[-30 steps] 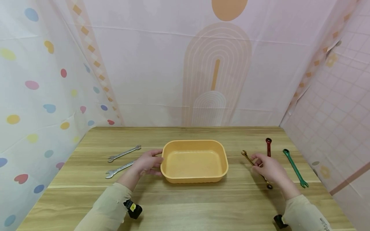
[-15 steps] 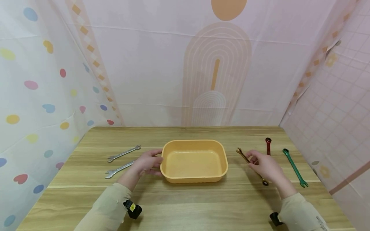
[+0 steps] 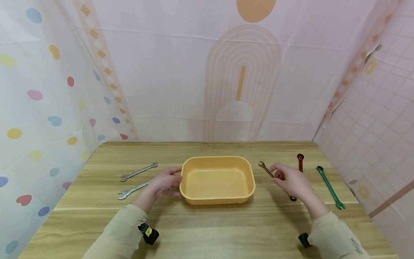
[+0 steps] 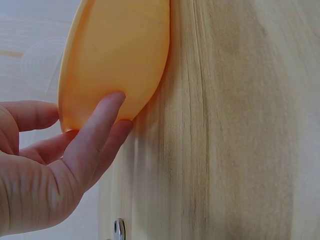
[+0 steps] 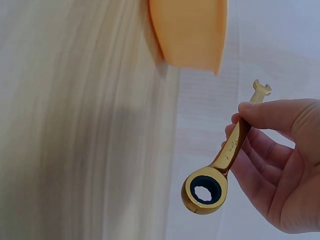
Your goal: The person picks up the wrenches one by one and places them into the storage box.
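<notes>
Two silver wrenches (image 3: pixel 137 180) lay on the wooden table (image 3: pixel 207 223) at the far left, untouched. Beside them the person's left hand (image 3: pixel 164 182) rested against the left wall of the orange tub (image 3: pixel 217 179), its fingers (image 4: pixel 95 137) straight and pressed flat to the plastic, bracing the tub without clasping it. The tub stood at the middle of the table with nothing visible inside.

To its right, the right hand (image 3: pixel 290 181) pinched the shank of a gold wrench (image 3: pixel 275 178) between thumb and curled fingers (image 5: pixel 270 115), lifted off the table, its open end pointing toward the tub and its ring end (image 5: pixel 204 188) hanging below the hand. A red wrench (image 3: pixel 300 162) and a green wrench (image 3: pixel 330 187) lay farther right.

Done well, the step seemingly called for a firm pinch at mid-shank, the long tool carried level over the near rim and lowered rather than dropped, with the bracing hand keeping the light tub from sliding.
</notes>
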